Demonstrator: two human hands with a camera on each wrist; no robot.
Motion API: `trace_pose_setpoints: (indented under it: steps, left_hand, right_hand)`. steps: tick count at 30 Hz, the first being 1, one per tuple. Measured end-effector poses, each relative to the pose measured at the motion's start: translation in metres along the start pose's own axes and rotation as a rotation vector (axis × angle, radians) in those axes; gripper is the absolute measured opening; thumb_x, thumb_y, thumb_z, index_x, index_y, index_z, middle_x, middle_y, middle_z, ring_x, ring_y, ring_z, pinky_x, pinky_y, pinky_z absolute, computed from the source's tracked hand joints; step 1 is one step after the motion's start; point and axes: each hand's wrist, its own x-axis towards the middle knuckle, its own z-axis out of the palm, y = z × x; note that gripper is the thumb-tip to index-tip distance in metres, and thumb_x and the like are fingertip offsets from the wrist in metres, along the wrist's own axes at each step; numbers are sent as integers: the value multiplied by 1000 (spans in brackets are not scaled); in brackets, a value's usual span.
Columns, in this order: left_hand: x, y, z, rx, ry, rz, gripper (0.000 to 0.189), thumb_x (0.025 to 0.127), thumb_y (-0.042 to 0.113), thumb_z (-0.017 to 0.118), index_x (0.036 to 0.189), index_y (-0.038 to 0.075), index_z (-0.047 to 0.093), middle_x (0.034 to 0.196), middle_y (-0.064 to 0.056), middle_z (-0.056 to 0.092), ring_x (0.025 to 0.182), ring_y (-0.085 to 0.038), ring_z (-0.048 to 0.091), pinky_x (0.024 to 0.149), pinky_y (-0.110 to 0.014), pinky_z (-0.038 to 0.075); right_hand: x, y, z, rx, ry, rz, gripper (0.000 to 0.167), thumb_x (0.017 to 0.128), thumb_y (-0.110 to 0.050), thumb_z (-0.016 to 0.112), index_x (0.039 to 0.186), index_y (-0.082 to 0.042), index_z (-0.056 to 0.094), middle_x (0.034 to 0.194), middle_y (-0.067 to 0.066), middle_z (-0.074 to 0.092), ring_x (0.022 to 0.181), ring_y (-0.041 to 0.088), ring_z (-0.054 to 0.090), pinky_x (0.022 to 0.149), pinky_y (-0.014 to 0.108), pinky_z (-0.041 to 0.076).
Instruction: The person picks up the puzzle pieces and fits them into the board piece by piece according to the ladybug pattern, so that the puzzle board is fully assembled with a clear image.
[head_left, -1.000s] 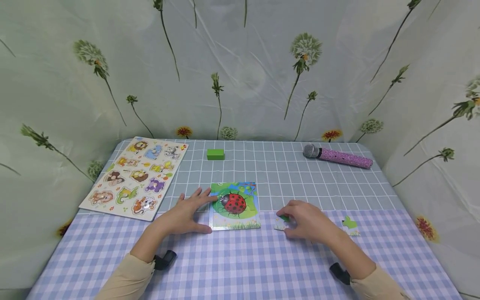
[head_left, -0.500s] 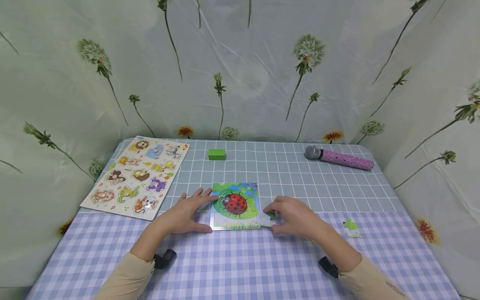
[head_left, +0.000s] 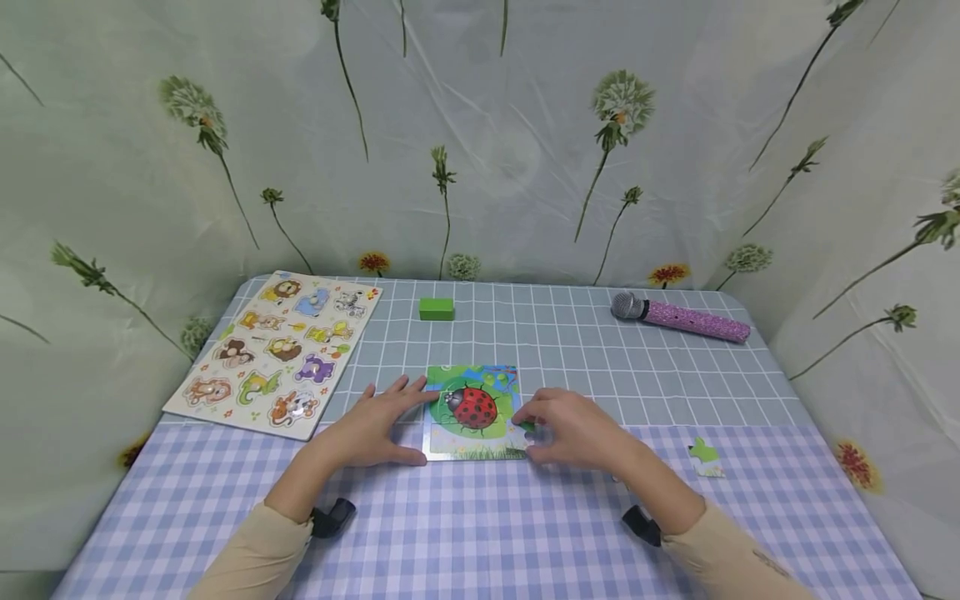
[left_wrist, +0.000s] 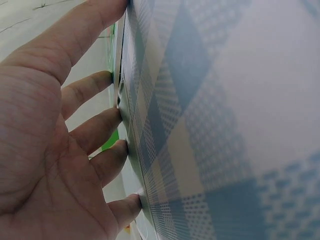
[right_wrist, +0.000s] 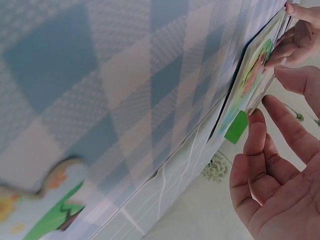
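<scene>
A ladybug jigsaw puzzle [head_left: 474,408] lies flat in its frame in the head view. Along its left side my left hand [head_left: 369,432] rests with the fingers spread and fairly straight, thumb at the near corner and index finger over the picture. My right hand [head_left: 576,432] pinches a puzzle piece [head_left: 518,438] between thumb and fingers at the puzzle's lower right corner. Fingers cover much of that piece, so whether it sits flush cannot be told. Edge-on in the left wrist view, the left fingertips [left_wrist: 119,150] touch down beside the board.
Right of the right hand lies a loose puzzle piece [head_left: 706,458], green and white. Another piece [head_left: 617,479] is mostly hidden by the right wrist. An animal puzzle board [head_left: 258,364] lies at left, a green block [head_left: 437,309] behind, and a pink glittery microphone [head_left: 686,319] back right.
My right hand has moved left, carrying its puzzle piece from the tablecloth to the puzzle's lower right corner. The left hand has stayed at the left edge.
</scene>
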Motion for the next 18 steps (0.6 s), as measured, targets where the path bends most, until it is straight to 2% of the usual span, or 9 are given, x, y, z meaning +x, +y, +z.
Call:
trace_pose_setpoints:
  steps: [11, 18]
  left_hand:
    - [1, 1, 1, 11, 4, 0, 95, 81, 48, 93, 162, 24, 50, 177, -11, 32, 164, -46, 25, 126, -81, 13]
    - [0, 1, 1, 6, 6, -6, 94, 81, 49, 92, 161, 25, 51, 176, -11, 33, 165, -44, 26, 127, -81, 13]
  right_hand:
    - [21, -14, 7, 16, -14, -96, 35, 81, -18, 85, 115, -15, 83, 104, -2, 74, 88, 11, 64, 77, 25, 55]
    - [36, -25, 15, 29, -41, -123, 34, 81, -18, 85, 114, -14, 83, 101, -1, 73, 82, 7, 57, 73, 22, 51]
